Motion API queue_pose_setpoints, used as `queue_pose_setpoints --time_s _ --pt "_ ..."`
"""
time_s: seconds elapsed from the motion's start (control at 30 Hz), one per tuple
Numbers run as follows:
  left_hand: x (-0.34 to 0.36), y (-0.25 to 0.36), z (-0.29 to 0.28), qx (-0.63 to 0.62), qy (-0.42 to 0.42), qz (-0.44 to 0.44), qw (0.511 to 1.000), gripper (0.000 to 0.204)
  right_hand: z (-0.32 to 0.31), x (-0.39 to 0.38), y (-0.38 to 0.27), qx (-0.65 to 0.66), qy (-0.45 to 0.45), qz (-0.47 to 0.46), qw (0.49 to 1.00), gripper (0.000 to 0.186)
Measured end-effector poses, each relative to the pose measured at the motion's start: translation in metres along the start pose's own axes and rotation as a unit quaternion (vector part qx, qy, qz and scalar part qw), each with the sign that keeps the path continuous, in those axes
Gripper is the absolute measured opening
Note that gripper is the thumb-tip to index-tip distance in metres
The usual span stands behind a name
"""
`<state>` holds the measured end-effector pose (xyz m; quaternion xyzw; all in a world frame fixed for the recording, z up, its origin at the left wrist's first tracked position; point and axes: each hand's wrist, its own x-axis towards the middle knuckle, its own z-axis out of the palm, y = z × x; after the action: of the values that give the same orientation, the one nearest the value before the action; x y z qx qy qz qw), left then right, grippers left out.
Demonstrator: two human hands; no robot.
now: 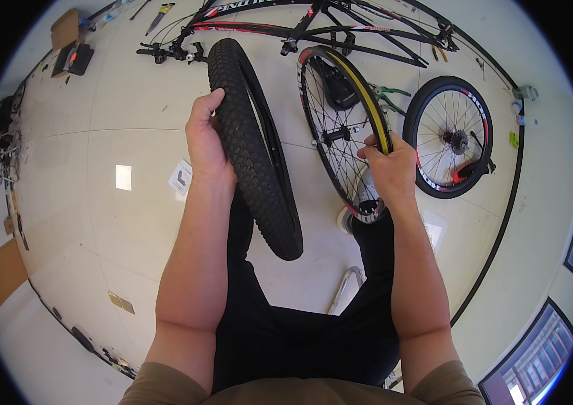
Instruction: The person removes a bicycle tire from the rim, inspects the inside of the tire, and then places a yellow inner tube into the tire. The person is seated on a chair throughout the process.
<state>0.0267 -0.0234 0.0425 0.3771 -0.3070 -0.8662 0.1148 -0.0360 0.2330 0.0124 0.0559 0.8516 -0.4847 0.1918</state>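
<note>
My left hand (208,135) is closed round a loose black knobby bicycle tire (242,135), its thumb over the tread. The tire stands on edge, tilted, its hollow inside turned to the right. On the right, my right hand (392,167) grips the edge of a bare spoked bicycle wheel (308,84), whose rim shows a yellow band (359,79). That wheel leans upright with its hub and spokes facing left. Tire and wheel are apart, with a gap between them. The wheel's lower edge is by my right leg.
A black and red bicycle frame (252,28) lies on the tiled floor ahead. To the right lies a second wheel with tire and cassette (452,138). Green-handled pliers (391,91) and a black saddle (340,88) are behind the held wheel. A cardboard box (65,28) is far left.
</note>
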Motion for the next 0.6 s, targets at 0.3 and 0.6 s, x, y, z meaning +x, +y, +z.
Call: queue_pose_setpoints --time_s 0.3,0.6 --pt "0.0 0.002 0.0 -0.011 -0.001 -0.005 1.0 0.03 0.001 -0.001 -0.009 0.041 0.006 -0.007 0.999 0.027" --pt "0.003 -0.003 -0.002 0.029 -0.027 0.006 0.999 0.032 -0.005 0.002 -0.008 -0.001 0.006 -0.068 0.998 0.038"
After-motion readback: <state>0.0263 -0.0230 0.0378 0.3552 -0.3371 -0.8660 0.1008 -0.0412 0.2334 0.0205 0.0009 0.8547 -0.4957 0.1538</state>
